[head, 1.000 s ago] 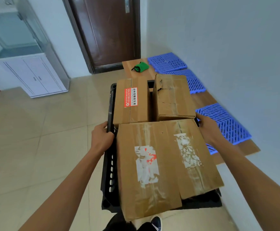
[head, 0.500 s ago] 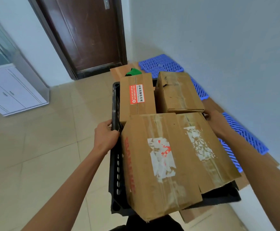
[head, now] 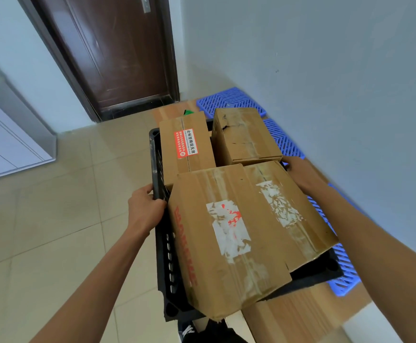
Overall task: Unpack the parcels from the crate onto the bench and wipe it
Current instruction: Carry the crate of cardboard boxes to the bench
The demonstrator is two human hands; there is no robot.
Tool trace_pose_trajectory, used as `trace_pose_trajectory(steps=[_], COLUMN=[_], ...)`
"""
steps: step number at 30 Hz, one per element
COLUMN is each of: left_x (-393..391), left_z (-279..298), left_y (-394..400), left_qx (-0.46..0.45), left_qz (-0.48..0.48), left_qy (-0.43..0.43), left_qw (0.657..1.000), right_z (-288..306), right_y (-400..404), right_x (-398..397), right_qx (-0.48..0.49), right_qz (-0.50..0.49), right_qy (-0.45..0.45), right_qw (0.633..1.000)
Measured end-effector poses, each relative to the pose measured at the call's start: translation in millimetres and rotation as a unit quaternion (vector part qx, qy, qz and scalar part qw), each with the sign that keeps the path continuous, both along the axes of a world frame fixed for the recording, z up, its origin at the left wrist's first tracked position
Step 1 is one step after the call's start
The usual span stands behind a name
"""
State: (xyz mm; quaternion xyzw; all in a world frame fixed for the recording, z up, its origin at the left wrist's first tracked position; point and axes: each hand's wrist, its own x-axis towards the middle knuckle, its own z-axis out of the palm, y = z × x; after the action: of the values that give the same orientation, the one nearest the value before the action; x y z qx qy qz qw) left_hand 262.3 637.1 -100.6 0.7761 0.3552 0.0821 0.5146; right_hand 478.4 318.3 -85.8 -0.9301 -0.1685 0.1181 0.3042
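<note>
Nothing unpacked: both hands (head: 145, 209) (head: 301, 175) grip the crate (head: 163, 246), probably its rims; three parcels (head: 244, 229) inside, counter (head: 298, 315) at five o'clock unwiped.

soft, even daylight fills the room, fairly bright, with no hard shadows. a pale sheen lies on the dark door (head: 118, 53). wide-angle bending curves the wall (head: 325, 58) and floor (head: 41, 219) edges. the right forearm (head: 375, 243) is slightly motion-blurred.
</note>
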Motion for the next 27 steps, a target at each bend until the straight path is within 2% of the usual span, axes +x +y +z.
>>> trace_pose_trajectory(steps=[27], left_x=[69], left_z=[-13], left_y=[-2], left_qx=[0.015], left_qz=[0.026], left_qy=[-0.016], left_qw=[0.999], right_z=[-13], right_y=[27], right_x=[107], right_qx=[-0.03], right_qz=[0.051], right_qy=[0.015], right_qw=[0.998])
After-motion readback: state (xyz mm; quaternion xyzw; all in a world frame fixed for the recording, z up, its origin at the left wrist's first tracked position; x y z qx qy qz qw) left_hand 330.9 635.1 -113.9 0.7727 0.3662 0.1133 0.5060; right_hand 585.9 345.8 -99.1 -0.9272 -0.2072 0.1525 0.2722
